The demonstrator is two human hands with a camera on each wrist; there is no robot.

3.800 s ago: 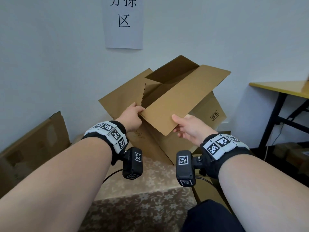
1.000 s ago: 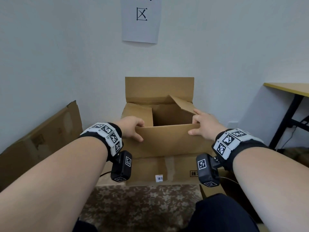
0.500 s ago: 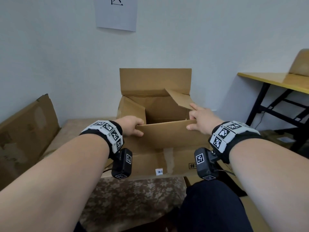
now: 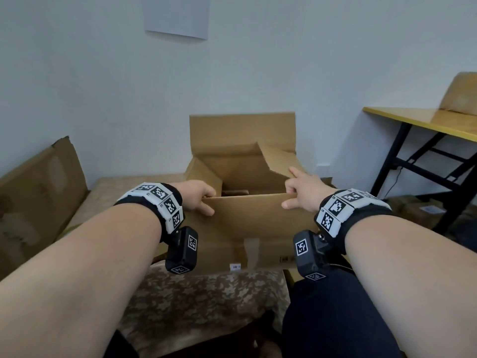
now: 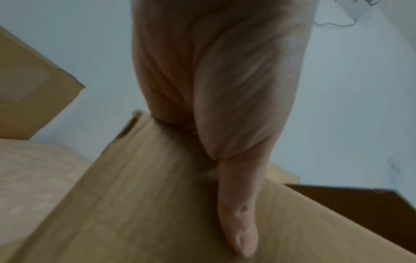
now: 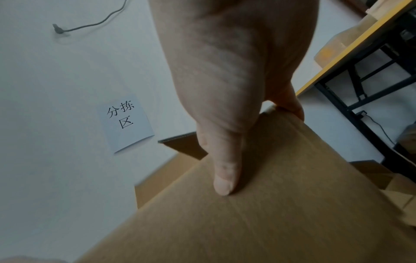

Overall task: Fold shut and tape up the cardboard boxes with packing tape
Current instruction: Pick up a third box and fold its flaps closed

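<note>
A brown cardboard box [image 4: 247, 244] stands upright on a floral-covered surface [image 4: 201, 301] in front of me, its top open. Its far flap [image 4: 241, 133] stands up against the wall and the two side flaps lean inward. My left hand [image 4: 198, 198] grips the left end of the near flap [image 4: 253, 215], thumb on its outer face [image 5: 242, 222], fingers curled over the edge. My right hand [image 4: 302, 193] holds the right end, thumb on the flap's outer face [image 6: 225, 174], while its index finger reaches out to the right side flap [image 4: 280, 161]. No tape roll is in view.
A flattened cardboard sheet [image 4: 38, 197] leans on the wall at left. A yellow-topped table [image 4: 423, 120] with black legs stands at right, with a cardboard item [image 4: 462, 94] on it. A paper sign [image 4: 178, 14] hangs on the wall above the box. My dark-trousered knee [image 4: 330, 319] is at lower right.
From held tilted in the air, the box came down upright onto the surface. Both hands moved to the near flap's ends; in the last half second they stay there, barely shifting.
</note>
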